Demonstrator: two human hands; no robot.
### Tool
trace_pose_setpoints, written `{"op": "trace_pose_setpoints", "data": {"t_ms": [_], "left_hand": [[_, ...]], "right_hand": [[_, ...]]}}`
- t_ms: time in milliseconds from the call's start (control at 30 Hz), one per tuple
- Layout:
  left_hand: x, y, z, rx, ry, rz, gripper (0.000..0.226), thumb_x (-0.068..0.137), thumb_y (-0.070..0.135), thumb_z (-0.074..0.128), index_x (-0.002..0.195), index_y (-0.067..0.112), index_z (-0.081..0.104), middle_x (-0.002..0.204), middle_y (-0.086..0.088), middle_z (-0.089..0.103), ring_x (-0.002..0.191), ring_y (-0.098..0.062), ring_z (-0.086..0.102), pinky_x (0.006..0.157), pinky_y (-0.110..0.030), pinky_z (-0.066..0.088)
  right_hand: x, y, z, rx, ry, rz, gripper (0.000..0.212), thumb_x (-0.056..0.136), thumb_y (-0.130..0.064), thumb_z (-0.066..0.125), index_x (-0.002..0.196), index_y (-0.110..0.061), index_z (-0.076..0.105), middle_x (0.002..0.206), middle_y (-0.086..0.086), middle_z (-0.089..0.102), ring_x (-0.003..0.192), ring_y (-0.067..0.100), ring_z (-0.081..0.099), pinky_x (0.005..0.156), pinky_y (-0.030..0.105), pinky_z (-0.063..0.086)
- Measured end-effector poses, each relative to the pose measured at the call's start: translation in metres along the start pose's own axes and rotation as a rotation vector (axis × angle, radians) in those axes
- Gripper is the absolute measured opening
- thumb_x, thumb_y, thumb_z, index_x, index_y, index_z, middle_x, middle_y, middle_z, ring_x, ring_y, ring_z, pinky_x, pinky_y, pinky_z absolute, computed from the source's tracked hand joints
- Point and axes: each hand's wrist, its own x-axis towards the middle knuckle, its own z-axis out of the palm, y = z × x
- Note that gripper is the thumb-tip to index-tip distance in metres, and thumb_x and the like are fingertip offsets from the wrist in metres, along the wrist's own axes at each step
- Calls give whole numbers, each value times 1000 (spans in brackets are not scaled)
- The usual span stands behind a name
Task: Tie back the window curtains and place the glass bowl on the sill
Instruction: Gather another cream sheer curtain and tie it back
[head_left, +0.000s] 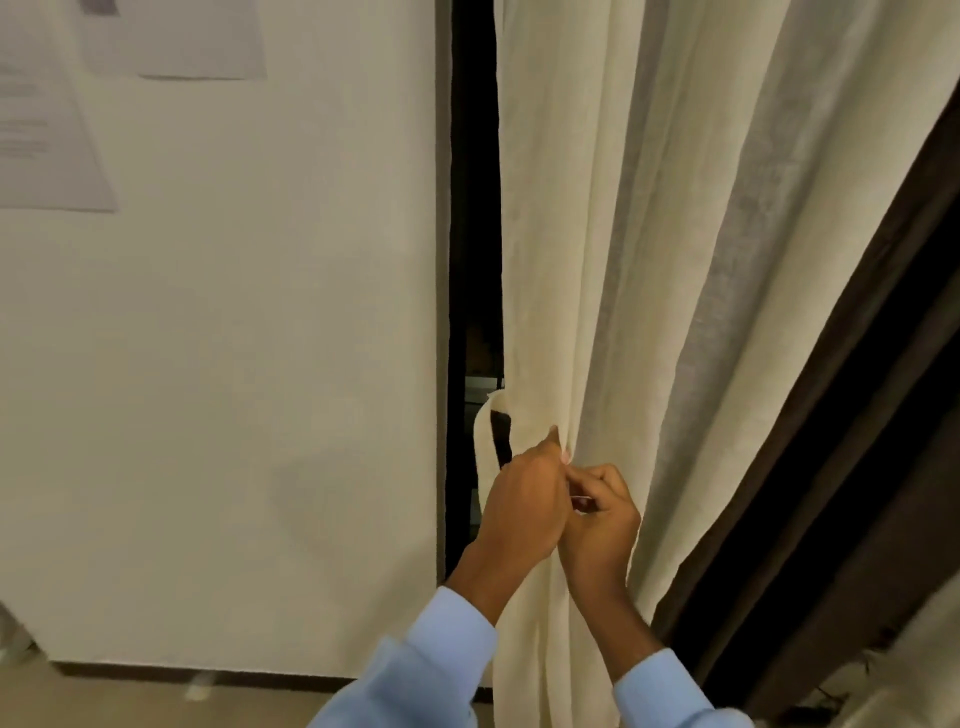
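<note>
A cream curtain (623, 260) hangs in folds beside the dark window frame (472, 208). A cream tie-back strap (485, 447) loops out from the curtain's left edge. My left hand (524, 504) pinches the strap and gathered fabric against the curtain. My right hand (602, 525) is curled close against the left and pinches a small end of the strap between its fingertips. Both hands touch in front of the gathered curtain. No glass bowl is in view.
A plain wall (234, 364) with pinned paper sheets (47, 130) fills the left. A dark brown curtain (857, 441) hangs slanted at the right. The floor (130, 696) and a dark skirting strip run along the bottom left.
</note>
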Motion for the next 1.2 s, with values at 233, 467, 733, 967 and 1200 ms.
{"op": "trace_pose_setpoints", "data": {"t_ms": [233,467,733,967,1200], "left_hand": [[-2,12,14,85,71,-105,48,101,42,29,119,7,57,100,-7,68,92,-20,65,87,-36,52],[-4,27,21,96,3,-272,44,101,40,30,120,9,55,103,-7,67,95,-20,66,92,-35,52],[2,33,32,190,213,-256,35,103,24,31,110,0,56,110,-14,58,96,-25,58,87,-34,48],[14,43,31,194,355,-242,19,96,3,46,87,-1,62,70,-10,59,60,-15,52,59,-25,44],[29,41,35,212,192,-195,22,99,13,42,114,6,56,91,-11,65,79,-21,64,75,-28,53]], "right_hand": [[-1,12,-9,60,-39,50,30,84,14,65,78,-15,71,74,3,68,71,11,63,64,15,52],[-4,8,-24,150,-142,67,28,85,10,66,91,-16,72,83,-2,71,81,8,66,68,12,52],[61,32,-73,-82,-17,-16,39,81,-10,77,116,-21,63,119,-4,53,103,14,57,84,32,51],[121,40,-74,-215,-189,310,55,78,-30,81,120,-24,46,104,-3,62,87,13,61,73,32,53],[92,33,-68,-96,-69,115,15,85,-16,74,82,-15,60,69,-3,60,60,6,56,56,12,45]]}}
